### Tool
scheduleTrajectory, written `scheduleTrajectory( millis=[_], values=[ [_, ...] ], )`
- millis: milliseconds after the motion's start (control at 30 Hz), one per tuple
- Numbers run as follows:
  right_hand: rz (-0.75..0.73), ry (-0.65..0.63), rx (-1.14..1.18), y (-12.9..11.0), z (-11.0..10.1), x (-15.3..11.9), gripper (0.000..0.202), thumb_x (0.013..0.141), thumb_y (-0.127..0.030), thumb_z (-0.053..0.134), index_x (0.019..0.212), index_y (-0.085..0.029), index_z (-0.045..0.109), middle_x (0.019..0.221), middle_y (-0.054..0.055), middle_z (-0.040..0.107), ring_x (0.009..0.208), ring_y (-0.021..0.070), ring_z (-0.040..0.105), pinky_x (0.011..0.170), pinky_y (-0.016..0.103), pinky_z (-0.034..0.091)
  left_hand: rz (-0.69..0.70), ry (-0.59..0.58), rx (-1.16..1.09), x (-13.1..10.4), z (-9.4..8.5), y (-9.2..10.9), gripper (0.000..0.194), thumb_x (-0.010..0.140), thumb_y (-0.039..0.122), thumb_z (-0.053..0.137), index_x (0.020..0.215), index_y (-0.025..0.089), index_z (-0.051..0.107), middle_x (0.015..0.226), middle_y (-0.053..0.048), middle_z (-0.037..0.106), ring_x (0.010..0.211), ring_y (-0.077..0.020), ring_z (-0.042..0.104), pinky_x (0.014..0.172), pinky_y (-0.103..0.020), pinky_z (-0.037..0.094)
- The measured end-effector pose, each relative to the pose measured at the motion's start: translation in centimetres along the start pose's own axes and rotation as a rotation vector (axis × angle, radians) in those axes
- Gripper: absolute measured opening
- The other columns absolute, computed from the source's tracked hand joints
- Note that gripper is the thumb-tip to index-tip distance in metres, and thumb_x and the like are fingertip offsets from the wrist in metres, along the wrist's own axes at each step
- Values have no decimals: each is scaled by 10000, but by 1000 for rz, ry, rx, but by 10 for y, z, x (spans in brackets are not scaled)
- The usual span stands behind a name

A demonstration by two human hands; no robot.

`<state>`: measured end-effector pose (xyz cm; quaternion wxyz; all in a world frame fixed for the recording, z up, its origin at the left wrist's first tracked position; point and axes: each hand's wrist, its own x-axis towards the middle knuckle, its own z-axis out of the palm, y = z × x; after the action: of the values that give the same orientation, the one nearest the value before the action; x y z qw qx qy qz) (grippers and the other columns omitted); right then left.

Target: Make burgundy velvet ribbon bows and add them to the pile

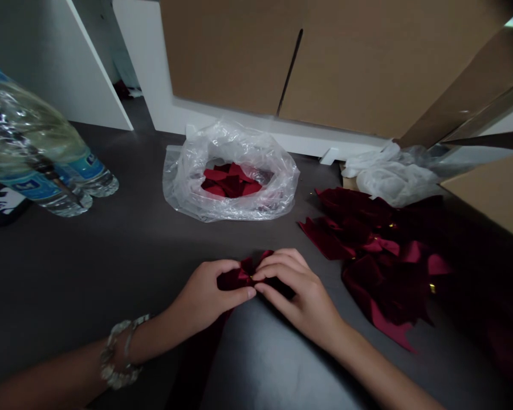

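A dark red velvet bow point(228, 279) lies between my hands at the middle of the table, with a small gold-coloured bit at its knot. My left hand point(207, 293) grips its left side between thumb and fingers. From the other side, my right hand point(297, 282) pinches near the knot, its fingers bent over the bow and partly hiding it. Part of a dark red strip point(200, 359) runs down toward me under my left wrist. Two bracelets circle that wrist.
An open clear plastic bag point(177, 182) holding red bows point(231, 181) stands ahead. A pile of dark red bows point(380, 245) lies to the right, near crumpled white plastic point(404, 173). Wrapped bottles point(47, 148) stand at left. Cardboard point(325, 68) leans at the back.
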<state>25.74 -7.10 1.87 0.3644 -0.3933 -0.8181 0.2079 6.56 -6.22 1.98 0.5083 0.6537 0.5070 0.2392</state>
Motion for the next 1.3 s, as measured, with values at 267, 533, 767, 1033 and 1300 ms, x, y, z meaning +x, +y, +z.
scheduleTrajectory(
  millis=[267, 533, 767, 1033, 1300],
  values=[
    [-38, 38, -162, 4, 0, -2, 323, 843, -264, 649, 1159, -218, 598, 1127, 84, 649, 1091, 245, 522, 931, 441, 434, 59, 13, 19, -4, 3, 2, 160, 765, 267, 642, 892, 207, 719, 853, 5, 733, 778, -186, 634, 714, -257, 438],
    [98, 86, 36, -2, 2, 1, 77, 850, -174, 611, 823, -206, 676, 759, 14, 688, 732, 153, 617, 705, 304, 493, 33, 18, -136, -5, 8, -5, 218, 723, 204, 658, 938, 220, 619, 924, -12, 714, 856, -187, 660, 757, -274, 493],
    [272, 159, 136, -2, 6, 0, 75, 815, -178, 634, 774, -204, 692, 723, 10, 697, 659, 141, 644, 592, 241, 495, -56, -6, -254, -6, 10, -8, 215, 734, 206, 649, 899, 221, 513, 790, 20, 665, 614, -128, 612, 535, -218, 486],
    [162, 187, 81, -3, 5, -1, 77, 782, -153, 674, 781, -223, 704, 735, 14, 689, 736, 169, 619, 667, 302, 504, 26, -44, -117, -7, 7, -2, 108, 795, 249, 595, 875, 203, 653, 708, 11, 641, 607, -126, 610, 546, -212, 498],
    [-42, 201, -170, -8, 4, -3, 102, 786, -165, 687, 825, -254, 717, 858, 22, 690, 906, 217, 553, 791, 394, 465, -78, -49, -289, -4, 8, -2, 109, 750, 262, 647, 762, 171, 589, 620, 16, 614, 557, -137, 607, 464, -221, 487]
  ],
)
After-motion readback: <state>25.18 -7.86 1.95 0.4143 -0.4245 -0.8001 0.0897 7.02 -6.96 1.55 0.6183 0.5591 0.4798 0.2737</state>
